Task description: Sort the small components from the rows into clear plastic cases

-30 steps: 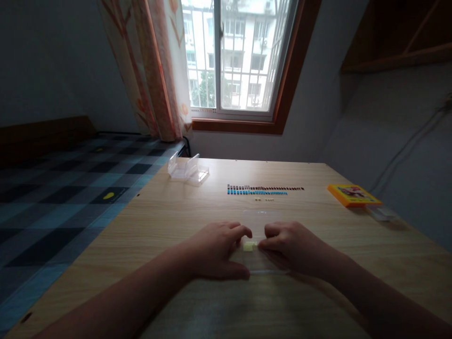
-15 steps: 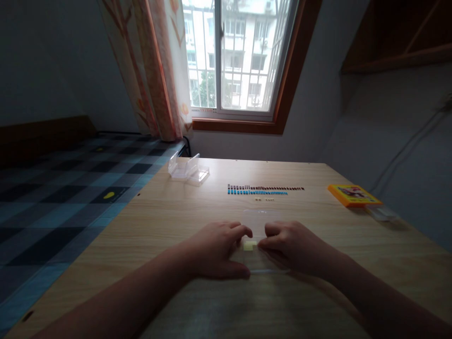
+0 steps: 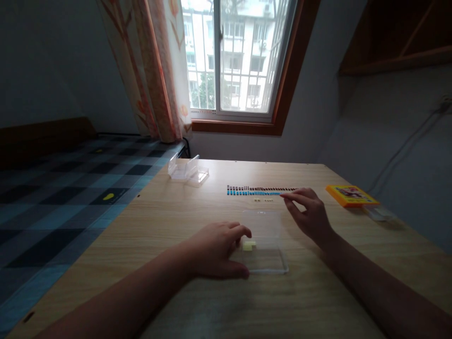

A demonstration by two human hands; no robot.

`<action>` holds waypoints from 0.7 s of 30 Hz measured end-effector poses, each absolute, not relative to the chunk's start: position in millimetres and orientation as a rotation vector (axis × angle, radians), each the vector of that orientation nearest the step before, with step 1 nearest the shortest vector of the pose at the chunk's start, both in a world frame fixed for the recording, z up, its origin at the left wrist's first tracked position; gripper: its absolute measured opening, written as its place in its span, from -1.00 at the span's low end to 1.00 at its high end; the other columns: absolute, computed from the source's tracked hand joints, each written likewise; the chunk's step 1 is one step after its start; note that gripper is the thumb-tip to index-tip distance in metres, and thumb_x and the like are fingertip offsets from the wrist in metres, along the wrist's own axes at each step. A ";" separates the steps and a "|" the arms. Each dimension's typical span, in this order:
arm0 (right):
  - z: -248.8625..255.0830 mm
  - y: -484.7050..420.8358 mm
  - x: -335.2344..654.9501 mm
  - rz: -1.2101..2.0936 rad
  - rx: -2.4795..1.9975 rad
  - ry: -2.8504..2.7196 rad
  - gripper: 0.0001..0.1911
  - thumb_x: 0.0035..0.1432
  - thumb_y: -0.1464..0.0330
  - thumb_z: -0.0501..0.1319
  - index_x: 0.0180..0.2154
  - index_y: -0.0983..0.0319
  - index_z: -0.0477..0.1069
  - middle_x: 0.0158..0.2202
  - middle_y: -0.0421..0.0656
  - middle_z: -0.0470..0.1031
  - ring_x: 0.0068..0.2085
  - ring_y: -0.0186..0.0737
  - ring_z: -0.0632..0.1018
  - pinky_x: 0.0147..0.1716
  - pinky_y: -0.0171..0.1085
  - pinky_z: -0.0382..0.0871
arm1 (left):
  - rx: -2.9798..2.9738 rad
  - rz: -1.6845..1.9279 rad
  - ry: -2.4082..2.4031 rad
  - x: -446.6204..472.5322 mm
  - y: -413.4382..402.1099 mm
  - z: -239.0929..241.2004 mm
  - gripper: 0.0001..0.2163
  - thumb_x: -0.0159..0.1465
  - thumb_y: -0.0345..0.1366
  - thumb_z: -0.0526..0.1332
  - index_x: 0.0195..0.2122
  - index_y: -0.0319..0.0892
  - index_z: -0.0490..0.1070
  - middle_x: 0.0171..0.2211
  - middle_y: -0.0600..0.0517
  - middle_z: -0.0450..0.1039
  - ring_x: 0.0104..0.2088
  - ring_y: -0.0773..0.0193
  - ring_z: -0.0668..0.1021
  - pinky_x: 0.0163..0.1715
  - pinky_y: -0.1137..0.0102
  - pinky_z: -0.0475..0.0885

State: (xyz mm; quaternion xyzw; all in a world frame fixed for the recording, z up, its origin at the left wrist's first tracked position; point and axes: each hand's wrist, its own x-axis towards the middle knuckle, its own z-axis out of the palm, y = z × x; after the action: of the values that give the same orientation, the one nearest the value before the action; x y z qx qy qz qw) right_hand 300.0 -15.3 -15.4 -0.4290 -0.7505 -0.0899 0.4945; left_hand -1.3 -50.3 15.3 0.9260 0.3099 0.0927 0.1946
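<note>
My left hand (image 3: 219, 249) lies along the left side of a clear plastic box (image 3: 268, 272) with its lid folded back. Thumb and index finger brace the box's left edge from either end. Inside it, at the left, sits a small cluster of pale yellow pieces (image 3: 249, 246). My right hand (image 3: 310, 214) reaches past the box, thumb and index tips brought together at the right end of a row of small blue pieces (image 3: 243, 193). What lies between those tips is too small to make out. A row of brown pieces (image 3: 264, 189) runs just behind, and several pale yellow pieces (image 3: 268, 200) lie in front.
Two open clear cases (image 3: 197, 176) stand at the table's back left. An orange-and-yellow box (image 3: 351, 195) lies at the right, a clear plastic container (image 3: 379, 213) beside it. Left of the table (image 3: 158, 212) is a bed with a checked cover (image 3: 70, 197).
My right hand has left the box's interior and moved forward and right to the end of the blue row. My left hand stays at the box's left side.
</note>
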 end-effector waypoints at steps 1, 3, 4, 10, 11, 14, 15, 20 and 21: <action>-22.8 -7.8 302.1 -0.244 -1.103 -1.825 -0.80 0.30 0.34 0.22 -0.19 0.18 0.65 -0.26 -0.04 0.55 -0.15 -0.04 0.52 -0.11 -0.03 0.46 | 2.594 0.260 0.868 -1.4 -50.2 15.1 -0.38 0.07 0.04 0.46 0.11 -0.07 0.40 -0.16 0.01 0.54 -0.19 0.07 0.58 -0.23 0.30 0.44; -35.6 4.4 302.1 -0.246 -1.149 -1.855 -0.79 0.29 0.33 0.23 -0.20 0.17 0.66 -0.19 -0.01 0.56 -0.10 0.01 0.53 -0.01 0.07 0.43 | 2.590 0.262 0.868 -1.4 -50.0 15.2 -0.38 0.07 0.04 0.46 0.11 -0.08 0.41 -0.16 0.01 0.54 -0.19 0.07 0.58 -0.24 0.30 0.44; -40.5 9.2 300.4 -0.245 -1.160 -1.876 -0.79 0.28 0.33 0.23 -0.20 0.17 0.67 -0.13 0.00 0.57 -0.05 0.04 0.53 0.03 0.11 0.41 | 2.589 0.262 0.869 -1.3 -49.9 15.5 -0.38 0.07 0.04 0.46 0.11 -0.08 0.41 -0.16 0.01 0.55 -0.19 0.07 0.58 -0.24 0.30 0.44; -51.3 31.3 282.1 -0.287 -1.217 -2.062 -0.81 0.24 0.32 0.28 -0.19 0.12 0.68 0.24 0.04 0.42 0.33 0.24 0.29 0.28 0.34 0.09 | 2.593 0.259 0.867 -0.6 -50.4 17.7 -0.39 0.06 0.02 0.47 0.10 -0.09 0.41 -0.17 0.01 0.55 -0.20 0.07 0.59 -0.25 0.30 0.44; -51.6 35.2 279.3 -0.302 -1.236 -2.104 -0.81 0.23 0.32 0.29 -0.17 0.11 0.68 0.28 0.03 0.38 0.36 0.24 0.25 0.30 0.36 0.03 | 2.594 0.261 0.869 -0.6 -50.4 17.6 -0.39 0.06 0.02 0.47 0.10 -0.09 0.41 -0.17 0.01 0.55 -0.20 0.07 0.59 -0.25 0.30 0.44; -52.6 46.4 272.5 -0.332 -1.273 -2.152 -0.80 0.19 0.32 0.34 -0.15 0.11 0.68 0.33 0.02 0.32 0.40 0.25 0.20 0.32 0.37 -0.03 | 2.594 0.262 0.870 -0.8 -50.3 16.6 -0.37 0.06 0.03 0.47 0.10 -0.09 0.41 -0.17 0.01 0.56 -0.20 0.07 0.59 -0.24 0.30 0.44; -53.1 49.5 270.8 -0.337 -1.279 -2.149 -0.81 0.18 0.32 0.35 -0.16 0.12 0.68 0.34 0.02 0.32 0.40 0.25 0.20 0.32 0.37 -0.03 | 2.593 0.263 0.871 -0.9 -50.3 16.1 -0.37 0.05 0.03 0.48 0.11 -0.09 0.41 -0.17 0.00 0.56 -0.20 0.07 0.59 -0.24 0.30 0.44; -56.0 56.7 269.0 -0.333 -1.269 -2.142 -0.89 0.18 0.32 0.35 -0.29 0.09 0.69 0.31 -0.01 0.36 0.39 0.25 0.23 0.29 0.37 0.03 | 2.584 0.269 0.876 -1.2 -50.8 15.6 -0.36 0.04 0.03 0.48 0.10 -0.09 0.41 -0.16 -0.01 0.57 -0.20 0.06 0.60 -0.24 0.30 0.44; -56.6 57.1 269.8 -0.331 -1.264 -2.141 -0.90 0.18 0.32 0.35 -0.30 0.09 0.69 0.31 -0.02 0.37 0.39 0.24 0.23 0.29 0.37 0.05 | 2.583 0.269 0.875 -1.2 -50.9 15.9 -0.37 0.05 0.03 0.48 0.11 -0.09 0.41 -0.16 -0.01 0.57 -0.20 0.06 0.60 -0.24 0.30 0.44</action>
State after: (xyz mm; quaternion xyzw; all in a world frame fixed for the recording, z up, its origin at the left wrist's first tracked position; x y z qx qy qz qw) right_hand 269.8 57.1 -56.6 -0.4790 -0.8111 -0.1255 0.3113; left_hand -1.2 -50.9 15.9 0.9237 0.3129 0.0961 0.1991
